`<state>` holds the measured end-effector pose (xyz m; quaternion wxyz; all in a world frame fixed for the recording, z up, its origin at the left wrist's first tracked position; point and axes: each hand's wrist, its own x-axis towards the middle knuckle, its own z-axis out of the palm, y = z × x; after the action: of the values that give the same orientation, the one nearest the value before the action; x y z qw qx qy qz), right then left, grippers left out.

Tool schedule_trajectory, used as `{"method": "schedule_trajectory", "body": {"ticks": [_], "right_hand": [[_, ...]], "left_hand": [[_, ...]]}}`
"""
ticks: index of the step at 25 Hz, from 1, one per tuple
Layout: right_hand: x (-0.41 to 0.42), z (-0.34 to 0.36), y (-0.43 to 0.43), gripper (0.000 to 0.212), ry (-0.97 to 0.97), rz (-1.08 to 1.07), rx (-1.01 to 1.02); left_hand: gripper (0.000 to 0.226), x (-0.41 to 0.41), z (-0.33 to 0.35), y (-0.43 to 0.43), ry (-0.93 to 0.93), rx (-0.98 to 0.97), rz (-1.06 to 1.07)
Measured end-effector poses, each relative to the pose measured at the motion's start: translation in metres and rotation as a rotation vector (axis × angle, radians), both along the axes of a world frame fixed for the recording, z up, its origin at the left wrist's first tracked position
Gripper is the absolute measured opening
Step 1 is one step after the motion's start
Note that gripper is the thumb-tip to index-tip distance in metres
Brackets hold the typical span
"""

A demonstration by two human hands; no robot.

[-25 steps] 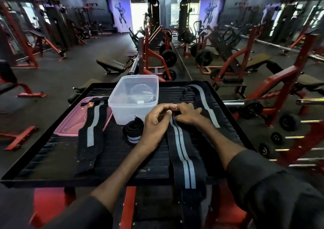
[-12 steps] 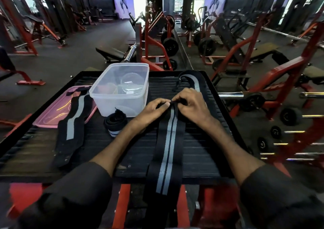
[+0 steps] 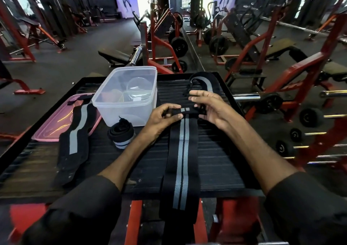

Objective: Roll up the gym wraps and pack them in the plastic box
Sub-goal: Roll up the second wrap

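The left hand (image 3: 163, 117) pinches the rolled end of a long black gym wrap with grey stripes (image 3: 181, 151), which runs from the middle of the black ribbed desk (image 3: 216, 160) over its near edge. The right hand (image 3: 212, 107) curves loosely at the roll's other end; I cannot tell if it grips. The clear plastic box (image 3: 129, 111) stands near the far edge.

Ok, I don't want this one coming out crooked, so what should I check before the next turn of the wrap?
1. Roll started at the far end of the wrap: ok.
2. Left hand pinches the roll: ok.
3. Right hand grips the other end: cannot tell.
4. Wrap lies straight and untwisted: ok; its tail hangs over the table edge.
5. Box open: ok, lid off.
6. Rolled wrap packed: not ok, it sits beside the box.
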<state>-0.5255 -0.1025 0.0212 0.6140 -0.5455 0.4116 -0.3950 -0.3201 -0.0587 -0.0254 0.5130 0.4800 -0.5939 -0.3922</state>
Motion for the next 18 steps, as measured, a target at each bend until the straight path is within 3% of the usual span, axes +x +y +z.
{"method": "schedule_trajectory", "body": {"ticks": [5,10,13,15,18], "right_hand": [[0.003,-0.009,0.005,0.018,0.248,0.097,-0.118],[0.003,-0.014,0.008,0.021,0.392,0.125,-0.27],[0.004,-0.018,0.009,0.019,0.369,0.145,-0.419],[0.004,-0.022,0.005,0.029,0.371,0.129,-0.522],[0.002,-0.014,0.005,0.04,0.314,0.17,-0.384]], "left_hand": [[0.036,0.0,-0.002,-0.001,-0.051,-0.123,0.032],[0.036,0.001,-0.001,0.001,-0.023,-0.137,0.106],[0.035,0.0,-0.002,0.0,-0.001,-0.155,0.148],[0.035,-0.001,-0.003,0.001,-0.006,-0.173,0.16],[0.033,-0.001,-0.003,0.0,-0.02,-0.196,0.166]]}}
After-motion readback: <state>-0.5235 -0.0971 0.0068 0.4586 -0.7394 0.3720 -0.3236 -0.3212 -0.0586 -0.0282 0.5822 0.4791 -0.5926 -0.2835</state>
